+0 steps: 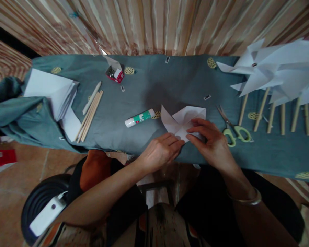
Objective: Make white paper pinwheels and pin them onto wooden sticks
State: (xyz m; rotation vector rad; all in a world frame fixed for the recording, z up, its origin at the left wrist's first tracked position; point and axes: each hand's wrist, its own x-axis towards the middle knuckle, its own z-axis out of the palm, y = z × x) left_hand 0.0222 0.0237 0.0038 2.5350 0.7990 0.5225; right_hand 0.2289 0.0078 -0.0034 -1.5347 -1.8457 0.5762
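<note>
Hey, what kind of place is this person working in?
Probably a home craft table: a cloth-covered table with a glue stick, scissors and finished paper pinwheels, while both hands fold paper.

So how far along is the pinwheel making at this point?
Done: several finished pinwheels on sticks lie at the right. In hand: left hand and right hand press a folded white paper. Left: spare sticks and a paper stack wait unused.

Right hand (213,144) is covering the folded paper's (184,120) near corner; finished pinwheels (278,72) are running off frame far right of hands.
</note>
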